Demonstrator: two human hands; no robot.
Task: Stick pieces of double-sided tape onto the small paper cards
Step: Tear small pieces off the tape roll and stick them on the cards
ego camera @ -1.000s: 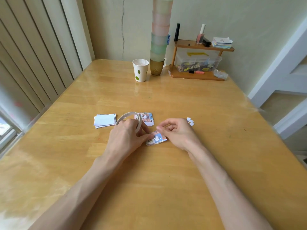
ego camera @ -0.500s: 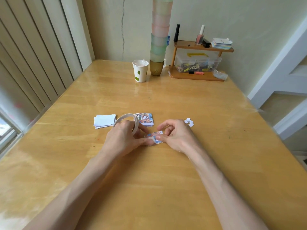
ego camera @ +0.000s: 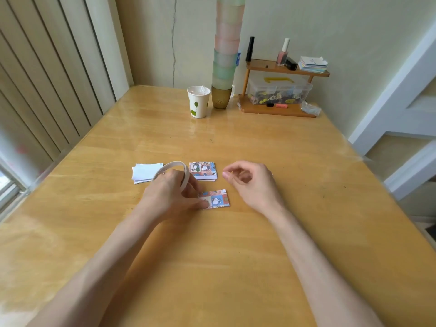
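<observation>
While the small stack of plain white paper cards (ego camera: 145, 172) lies at the left of the glossy wooden table (ego camera: 236, 256), your left hand (ego camera: 169, 197) just beside it grips the thin white ring of double-sided tape (ego camera: 174, 165). Its thumb tip presses the left edge of a single cartoon-patterned paper card (ego camera: 217, 198) lying flat. Behind that card sits a small pile of patterned cards (ego camera: 203, 170). Your right hand (ego camera: 252, 185) is to the right of both, fingers loosely curled, thumb and forefinger close together; you cannot tell whether they pinch anything.
</observation>
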